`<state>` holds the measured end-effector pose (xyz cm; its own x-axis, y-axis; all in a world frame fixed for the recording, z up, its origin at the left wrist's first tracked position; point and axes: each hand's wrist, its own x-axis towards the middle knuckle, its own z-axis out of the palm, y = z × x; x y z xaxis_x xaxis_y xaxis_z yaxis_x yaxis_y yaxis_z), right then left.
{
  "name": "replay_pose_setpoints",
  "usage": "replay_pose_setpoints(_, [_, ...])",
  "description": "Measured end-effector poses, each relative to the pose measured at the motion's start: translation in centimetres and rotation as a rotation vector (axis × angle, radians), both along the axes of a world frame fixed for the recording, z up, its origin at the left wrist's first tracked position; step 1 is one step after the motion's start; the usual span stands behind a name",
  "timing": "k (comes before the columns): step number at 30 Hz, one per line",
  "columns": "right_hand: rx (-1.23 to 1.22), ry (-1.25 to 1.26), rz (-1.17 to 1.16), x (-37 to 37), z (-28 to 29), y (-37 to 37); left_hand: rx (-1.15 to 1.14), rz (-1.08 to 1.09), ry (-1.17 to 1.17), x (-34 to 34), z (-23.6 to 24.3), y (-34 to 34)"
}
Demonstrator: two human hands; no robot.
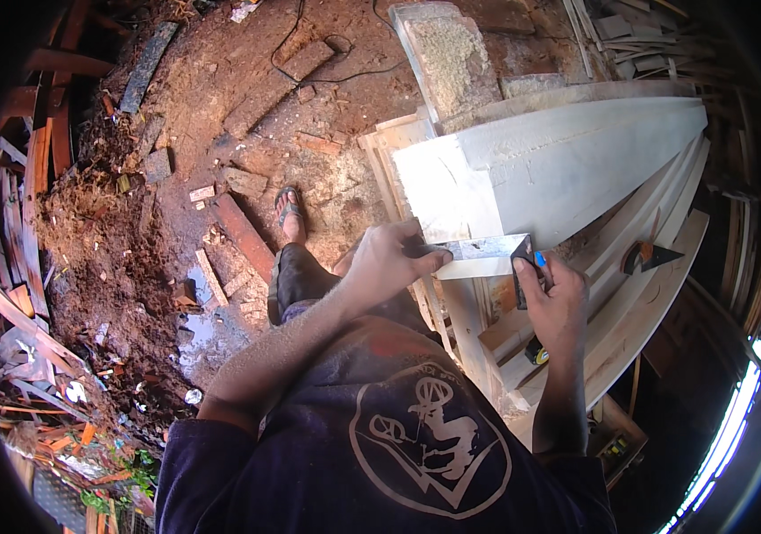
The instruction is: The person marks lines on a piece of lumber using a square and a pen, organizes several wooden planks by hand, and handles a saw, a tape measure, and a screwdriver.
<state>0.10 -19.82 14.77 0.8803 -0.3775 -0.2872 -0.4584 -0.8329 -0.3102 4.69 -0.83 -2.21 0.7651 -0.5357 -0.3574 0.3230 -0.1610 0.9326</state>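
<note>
What looks like a try square, with a shiny metal blade (480, 248) and a dark stock (520, 283), spans the space between my hands. My left hand (387, 258) pinches the blade's left end between thumb and fingers. At the other end my right hand (557, 298) grips the dark stock; a small blue spot shows by its fingertips. Just beyond the tool lies a large pale board (567, 165), curved along its far side and brightly lit at its left part. Light wooden boards (607, 343) are stacked beneath and to the right.
A dark pointed tool (652, 257) rests on the boards at the right. A small yellow-and-black object (536, 351) sits near my right wrist. Wood offcuts (242, 236) and a black cable (336, 78) lie on the dirt ground. Timber piles (20, 214) line the left.
</note>
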Motion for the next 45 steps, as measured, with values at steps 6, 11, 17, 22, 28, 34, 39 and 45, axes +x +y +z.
replay_pose_setpoints(6, [0.058, -0.014, -0.044, -0.1, 0.0, 0.0, -0.024, -0.019, 0.033, 0.1, 0.4, 0.1])
replay_pose_setpoints(11, [0.071, 0.057, -0.096, -0.1, 0.2, -0.2, -0.041, -0.030, 0.082, -0.1, 0.1, 0.1])
replay_pose_setpoints(17, [0.103, 0.003, -0.094, -0.1, 0.2, -0.1, -0.010, -0.071, 0.107, 0.7, 1.4, 0.3])
replay_pose_setpoints(22, [0.074, -0.005, -0.066, -0.5, -0.2, -0.3, -0.003, -0.080, 0.081, 0.5, 0.4, 0.2])
replay_pose_setpoints(28, [0.023, 0.042, -0.039, 0.0, 0.3, -0.2, 0.034, -0.072, 0.039, 0.4, 0.1, 0.0])
replay_pose_setpoints(34, [0.031, 0.045, -0.015, 0.2, 0.3, -0.5, 0.002, -0.020, 0.035, -0.2, -0.2, -0.3])
replay_pose_setpoints(39, [0.027, 0.053, 0.010, 0.4, 0.3, -0.7, 0.008, -0.028, 0.043, 0.0, -0.3, -0.2])
replay_pose_setpoints(45, [0.068, 0.018, -0.014, 0.1, 0.0, -0.7, -0.024, -0.015, 0.042, -0.2, -0.5, -0.3])
